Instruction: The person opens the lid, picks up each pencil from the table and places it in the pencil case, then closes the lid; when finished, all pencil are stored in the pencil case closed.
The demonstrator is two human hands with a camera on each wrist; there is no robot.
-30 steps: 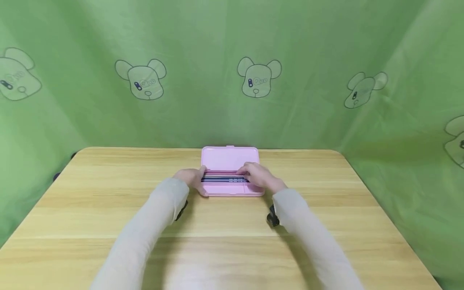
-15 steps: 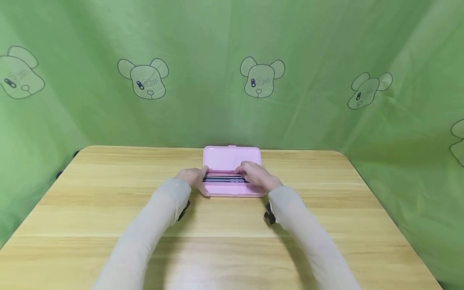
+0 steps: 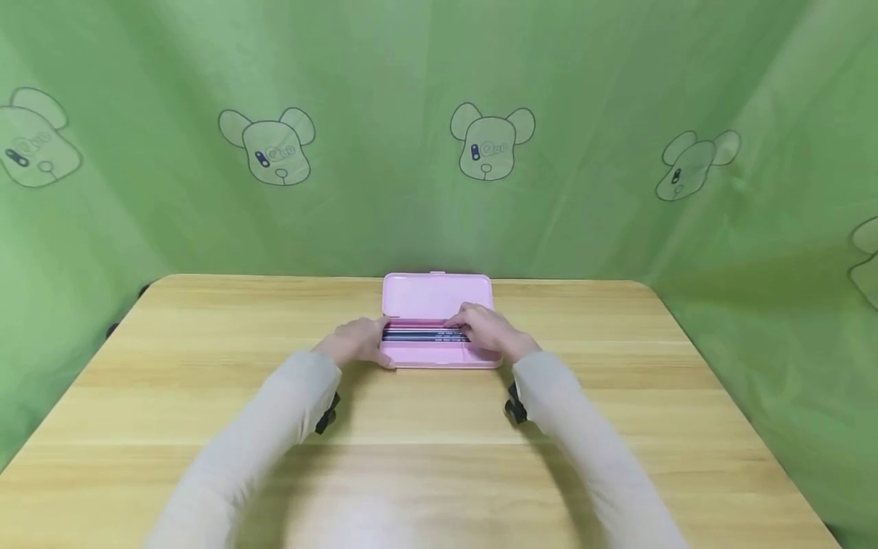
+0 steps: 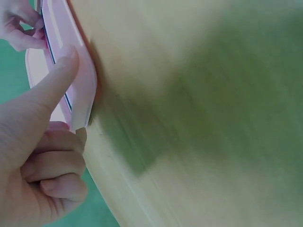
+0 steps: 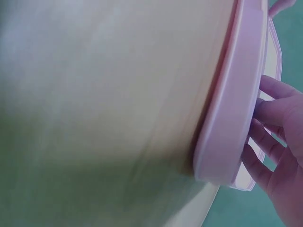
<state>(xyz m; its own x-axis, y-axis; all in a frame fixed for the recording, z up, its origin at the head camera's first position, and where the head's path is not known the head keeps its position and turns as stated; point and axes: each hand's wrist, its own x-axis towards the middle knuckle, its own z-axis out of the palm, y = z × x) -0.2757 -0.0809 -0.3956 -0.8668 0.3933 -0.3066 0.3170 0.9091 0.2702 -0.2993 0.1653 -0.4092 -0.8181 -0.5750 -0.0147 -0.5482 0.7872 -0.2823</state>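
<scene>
An opened pink pencil case (image 3: 425, 354) lies near the table's far edge, its lid (image 3: 435, 293) tipped back. Several dark pencils (image 3: 414, 335) lie lengthwise inside. My left hand (image 3: 357, 339) grips the case's left end, thumb along the near side. In the left wrist view, that thumb lies over the case rim (image 4: 85, 75), with the lower fingers curled. My right hand (image 3: 488, 329) reaches into the right part, fingers bent at the pencils' right ends. In the right wrist view its fingertips (image 5: 258, 106) dip behind the case wall (image 5: 229, 109); whether they pinch a pencil I cannot tell.
The light wooden table (image 3: 425, 473) stretches from the case back toward me. Green curtain (image 3: 384, 213) with printed bear heads hangs right behind the far edge and along both sides. Dark wrist cameras (image 3: 516, 404) sit under both sleeves.
My left wrist and forearm have swung slightly outward to the left, while the fingers stay at the case's left end. The right hand remains over the pencils with hardly any shift.
</scene>
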